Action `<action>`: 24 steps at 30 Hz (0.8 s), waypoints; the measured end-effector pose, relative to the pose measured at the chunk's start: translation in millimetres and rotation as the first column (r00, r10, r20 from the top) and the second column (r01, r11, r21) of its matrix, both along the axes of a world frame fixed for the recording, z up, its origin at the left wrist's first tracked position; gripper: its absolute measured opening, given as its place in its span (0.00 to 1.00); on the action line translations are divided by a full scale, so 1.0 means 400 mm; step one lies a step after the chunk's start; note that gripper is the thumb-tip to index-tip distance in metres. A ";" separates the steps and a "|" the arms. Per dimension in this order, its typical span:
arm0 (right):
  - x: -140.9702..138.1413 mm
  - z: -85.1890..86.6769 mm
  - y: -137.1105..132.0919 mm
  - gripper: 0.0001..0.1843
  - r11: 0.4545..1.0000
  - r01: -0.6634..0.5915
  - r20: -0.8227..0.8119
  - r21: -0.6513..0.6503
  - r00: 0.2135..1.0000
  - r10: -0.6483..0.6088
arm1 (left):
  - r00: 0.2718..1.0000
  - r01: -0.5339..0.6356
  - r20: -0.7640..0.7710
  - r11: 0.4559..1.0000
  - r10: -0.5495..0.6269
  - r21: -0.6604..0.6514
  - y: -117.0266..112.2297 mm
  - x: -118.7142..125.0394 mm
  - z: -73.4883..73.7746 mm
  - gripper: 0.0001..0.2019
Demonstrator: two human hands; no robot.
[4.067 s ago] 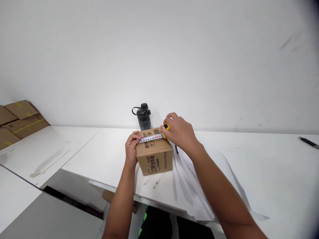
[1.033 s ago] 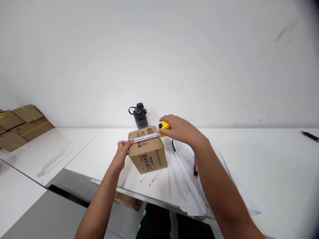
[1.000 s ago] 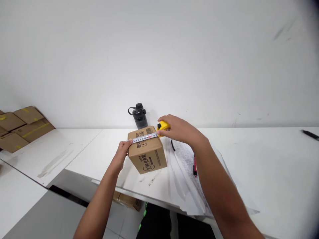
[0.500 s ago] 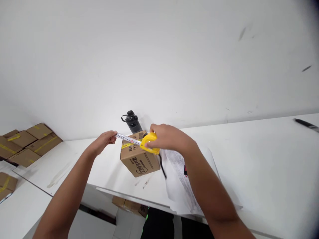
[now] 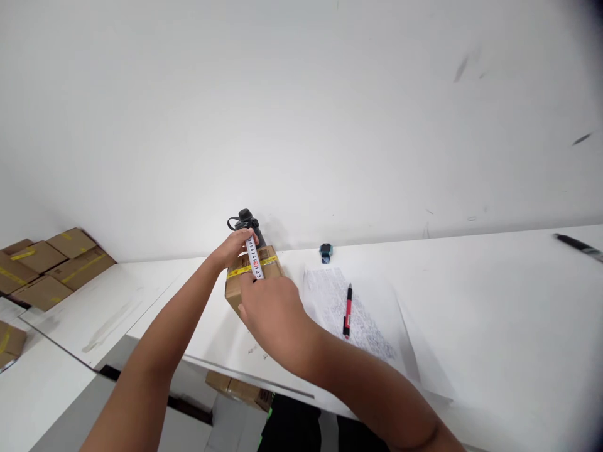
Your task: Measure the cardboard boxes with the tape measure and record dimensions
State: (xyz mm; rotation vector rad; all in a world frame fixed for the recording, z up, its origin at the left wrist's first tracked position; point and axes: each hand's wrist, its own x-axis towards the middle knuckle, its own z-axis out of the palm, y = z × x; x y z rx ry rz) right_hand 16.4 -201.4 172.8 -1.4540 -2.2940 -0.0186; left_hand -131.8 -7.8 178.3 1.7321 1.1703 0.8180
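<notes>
A white blade of a tape measure runs front to back over the top of a cardboard box that has yellow tape across it. My left hand pinches the blade's far end, close to the box's back edge. At the near edge, my right hand is wrapped round the tape measure's case, which it hides from view. Right behind the box stands a dark water bottle with a loop on its lid.
Written sheets with a red pen on them lie right of the box. A watch sits near the wall. Cardboard boxes are stacked at the far left, and a black marker lies far right.
The tape measure has turned from lying left to right to running front to back across the box. My right hand came toward me, uncovering the pen and watch; my left hand moved right.
</notes>
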 end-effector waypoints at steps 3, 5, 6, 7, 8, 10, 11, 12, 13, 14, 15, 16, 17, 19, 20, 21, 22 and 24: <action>0.007 0.001 0.010 0.13 1.000 0.015 -0.017 0.000 1.000 -0.015 | 0.985 -0.059 -0.162 0.997 0.067 0.053 0.004 0.014 -0.026 0.22; 0.007 -0.003 0.016 0.13 1.000 0.027 -0.026 0.016 0.999 -0.026 | 0.972 -0.083 -0.214 0.992 0.101 0.093 0.006 0.017 -0.045 0.22; 0.007 -0.006 0.020 0.13 0.999 0.032 -0.033 0.027 0.999 -0.031 | 0.966 -0.087 -0.231 0.988 0.114 0.127 0.008 0.017 -0.054 0.20; 0.008 -0.008 0.023 0.12 0.999 0.033 -0.041 0.038 0.999 -0.031 | 0.961 -0.088 -0.245 0.983 0.126 0.159 0.010 0.016 -0.062 0.18; 0.010 -0.009 0.026 0.12 0.998 0.034 -0.048 0.043 0.998 -0.032 | 0.957 -0.089 -0.257 0.979 0.135 0.183 0.012 0.015 -0.068 0.16; 0.018 -0.007 0.031 0.12 0.999 0.044 -0.056 0.031 0.998 -0.043 | 0.949 -0.090 -0.278 0.975 0.145 0.201 0.014 0.014 -0.076 0.13; 0.022 -0.006 0.033 0.14 0.998 0.052 -0.052 0.020 0.997 -0.051 | 0.945 -0.097 -0.291 0.977 0.151 0.192 0.014 0.014 -0.077 0.14; 0.025 -0.003 0.035 0.15 0.998 0.061 -0.047 0.007 0.997 -0.061 | 0.940 -0.108 -0.302 0.979 0.157 0.174 0.012 0.015 -0.076 0.15; 0.028 -0.001 0.036 0.17 0.997 0.075 -0.044 -0.007 0.996 -0.075 | 0.936 -0.121 -0.310 0.980 0.165 0.157 0.010 0.016 -0.074 0.17; 0.028 0.002 0.037 0.18 0.997 0.081 -0.044 -0.015 0.996 -0.082 | 0.934 -0.134 -0.313 0.980 0.174 0.144 0.007 0.016 -0.072 0.19; 0.027 0.003 0.037 0.19 0.997 0.079 -0.048 -0.021 0.996 -0.080 | 0.933 -0.146 -0.312 0.980 0.182 0.134 0.005 0.017 -0.070 0.21; 0.024 0.004 0.037 0.19 0.997 0.069 -0.053 -0.024 0.996 -0.070 | 0.934 -0.156 -0.304 0.979 0.189 0.129 0.004 0.017 -0.069 0.23; 0.019 0.004 0.036 0.20 0.998 0.058 -0.059 -0.028 0.997 -0.060 | 0.937 -0.160 -0.291 0.978 0.193 0.132 0.003 0.016 -0.069 0.23; 0.008 0.001 0.036 0.20 0.999 0.040 -0.067 -0.032 0.997 -0.042 | 0.943 -0.167 -0.263 0.974 0.202 0.150 0.006 0.013 -0.073 0.22; 0.002 -0.001 0.035 0.21 0.999 0.038 -0.068 -0.036 0.997 -0.040 | 0.943 -0.174 -0.258 0.972 0.210 0.156 0.007 0.011 -0.076 0.21; -0.002 -0.003 0.035 0.22 0.998 0.036 -0.068 -0.042 0.997 -0.039 | 0.940 -0.182 -0.261 0.970 0.219 0.158 0.008 0.010 -0.079 0.20; -0.005 -0.004 0.035 0.24 0.999 0.025 -0.067 -0.047 0.997 -0.028 | 0.936 -0.188 -0.270 0.969 0.225 0.158 0.008 0.009 -0.081 0.19; -0.007 -0.008 0.037 0.28 0.999 -0.017 -0.062 -0.051 0.998 0.014 | 0.925 -0.181 -0.310 0.972 0.220 0.150 0.003 0.009 -0.082 0.20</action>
